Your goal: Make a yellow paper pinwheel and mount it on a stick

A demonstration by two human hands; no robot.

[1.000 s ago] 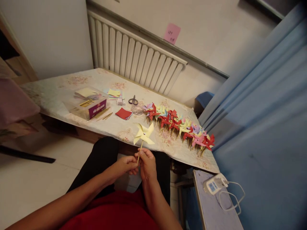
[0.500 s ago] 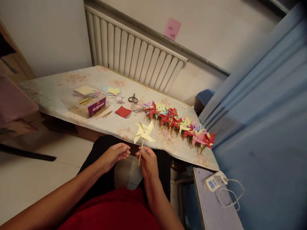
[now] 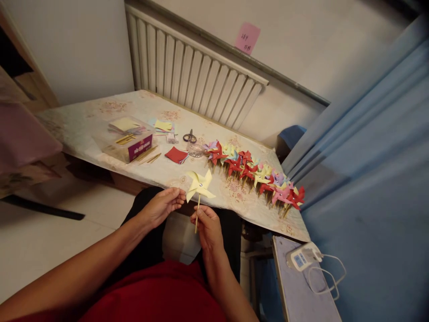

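Observation:
A pale yellow paper pinwheel (image 3: 200, 184) on a thin wooden stick is held upright just off the table's front edge. My right hand (image 3: 208, 221) pinches the stick between thumb and fingers below the blades. My left hand (image 3: 167, 203) is beside the left blade, its fingers curled and the thumb pressed to the index finger. Its fingertips are at the blade's edge; I cannot tell whether they touch it. Nothing shows between them.
The table (image 3: 157, 174) bears a clear box (image 3: 140, 147) of sticks and paper, loose sticks (image 3: 154, 158), red paper squares (image 3: 176, 154), scissors (image 3: 190, 136), a clear round dish (image 3: 196, 150) and rows of finished pinwheels (image 3: 261, 176). A corded white device (image 3: 303, 256) lies at lower right.
My left hand has moved up and right to the pinwheel's left blade. The pinwheel has turned slightly, while my right hand keeps its grip on the stick. The whole view has shifted a little.

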